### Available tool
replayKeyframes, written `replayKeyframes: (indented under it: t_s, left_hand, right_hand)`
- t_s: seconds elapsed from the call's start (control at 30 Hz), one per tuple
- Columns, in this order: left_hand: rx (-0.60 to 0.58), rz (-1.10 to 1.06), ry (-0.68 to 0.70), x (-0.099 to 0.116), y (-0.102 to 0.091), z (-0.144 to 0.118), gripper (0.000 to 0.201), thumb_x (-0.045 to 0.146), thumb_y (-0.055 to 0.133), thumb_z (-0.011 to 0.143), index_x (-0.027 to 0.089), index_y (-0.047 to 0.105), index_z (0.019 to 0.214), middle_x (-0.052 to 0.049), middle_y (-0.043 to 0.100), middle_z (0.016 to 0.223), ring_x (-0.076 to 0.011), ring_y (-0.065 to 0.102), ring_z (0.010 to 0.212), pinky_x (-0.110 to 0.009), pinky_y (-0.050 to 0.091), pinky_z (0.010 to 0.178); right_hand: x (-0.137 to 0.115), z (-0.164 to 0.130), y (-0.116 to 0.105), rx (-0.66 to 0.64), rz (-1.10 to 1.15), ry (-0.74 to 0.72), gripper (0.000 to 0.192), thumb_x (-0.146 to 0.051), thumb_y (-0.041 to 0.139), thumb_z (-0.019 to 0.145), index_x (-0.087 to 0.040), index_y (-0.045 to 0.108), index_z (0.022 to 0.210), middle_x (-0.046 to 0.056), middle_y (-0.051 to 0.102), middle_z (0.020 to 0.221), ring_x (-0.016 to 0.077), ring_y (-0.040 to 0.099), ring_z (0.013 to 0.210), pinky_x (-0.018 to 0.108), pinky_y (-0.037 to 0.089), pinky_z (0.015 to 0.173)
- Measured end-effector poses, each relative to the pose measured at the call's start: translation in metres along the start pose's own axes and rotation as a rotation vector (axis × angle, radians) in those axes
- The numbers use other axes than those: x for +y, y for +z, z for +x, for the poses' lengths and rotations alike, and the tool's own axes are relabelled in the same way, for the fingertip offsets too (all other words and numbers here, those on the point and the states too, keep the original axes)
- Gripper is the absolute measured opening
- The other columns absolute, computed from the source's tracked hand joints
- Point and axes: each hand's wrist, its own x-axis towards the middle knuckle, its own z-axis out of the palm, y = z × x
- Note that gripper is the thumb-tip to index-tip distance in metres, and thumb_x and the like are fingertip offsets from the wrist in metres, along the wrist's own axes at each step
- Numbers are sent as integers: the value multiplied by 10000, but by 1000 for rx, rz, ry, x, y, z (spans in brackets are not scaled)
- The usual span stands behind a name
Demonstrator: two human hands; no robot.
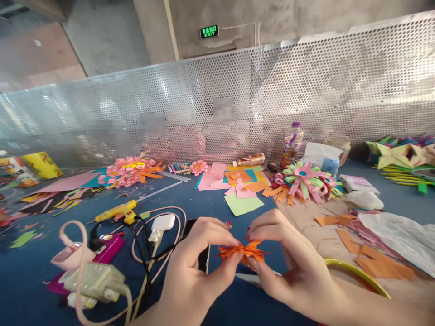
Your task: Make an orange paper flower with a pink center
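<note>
Head view, low in the centre of the frame: the left hand [195, 267] and the right hand [288, 262] meet over a small folded orange paper piece with pointed tips [243, 251], each pinching one end of it between thumb and fingertips, so both hands are closed on the paper and almost touch each other. The piece hangs just above the blue counter [30, 271].

Behind the left hand, a black phone [203, 258] lies partly hidden. At the lower left sits a tangle of beige and black cables [146, 244] with a white plug [162, 222], a pale translucent adapter block [93, 280] and a magenta lighter-shaped object [108, 249]. At the lower right, the yellow-green curved rim [360, 274] of some round object shows beside the right wrist, with orange paper scraps [377, 265] on brown paper just beyond it.

Further up, left of centre, lies a yellow glue gun [117, 211]. In the middle of the frame, loose sheets of coloured paper [243, 190] overlap, and to their right rests a pink, green and orange paper flower [304, 181]. A second pink and orange paper flower [131, 171] lies to the upper left. A plastic bottle with a purple cap [292, 144] stands near the perforated metal screen [340, 81] at the back, and a green exit sign [209, 31] hangs on the concrete wall above.
</note>
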Motion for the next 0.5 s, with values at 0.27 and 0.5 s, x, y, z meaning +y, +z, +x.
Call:
replayKeyframes:
  t_s: [0.27, 0.5]
  left_hand:
    - [-42, 0, 130, 5, -1, 5, 139, 107, 648, 743, 235, 622, 787, -3, 670, 691, -189, 600, 747, -367, 472, 826]
    - [-74, -14, 156, 7, -1, 5, 153, 105, 657, 739, 240, 624, 801, 5, 696, 714, -172, 611, 682, -370, 463, 830]
  right_hand:
    - [-11, 4, 0, 19, -9, -31, 221, -32, 523, 741, -158, 503, 922, 48, 505, 829, 162, 507, 768, 305, 457, 643]
    - [-17, 5, 0, 37, -32, -52, 202, -27, 510, 734, -153, 511, 892, 39, 494, 778, 151, 493, 720, 295, 451, 611]
